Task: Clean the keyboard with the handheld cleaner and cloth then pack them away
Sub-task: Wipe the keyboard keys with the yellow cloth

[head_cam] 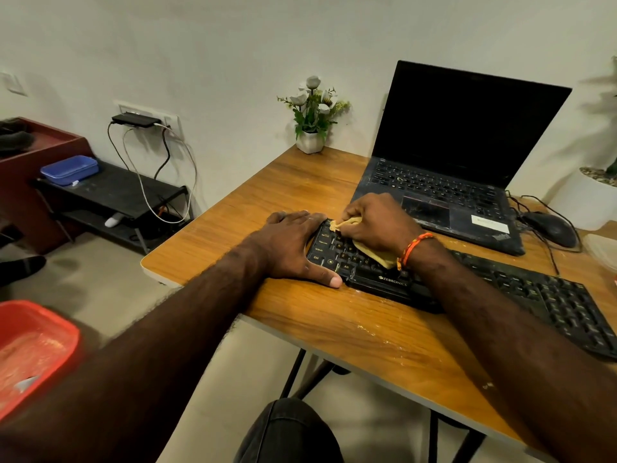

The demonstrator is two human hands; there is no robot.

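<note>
Right hand (377, 225) grips a crumpled tan cloth (374, 253) on the black plastic keyboard (500, 285); left hand (293, 245), fingers flat, braces its left end near the wooden table (300, 192)'s left edge.

We sit at a wooden desk (300, 202) against a plain pale wall (233, 45). At ten o'clock, a black low shelf (117, 192) stands beneath a wall socket panel (147, 116). The floor (100, 282) is light tile.

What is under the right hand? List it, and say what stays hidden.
Under the right hand lies a tan cloth, gripped against the keyboard. The keys beneath the cloth and the palm are covered.
</note>
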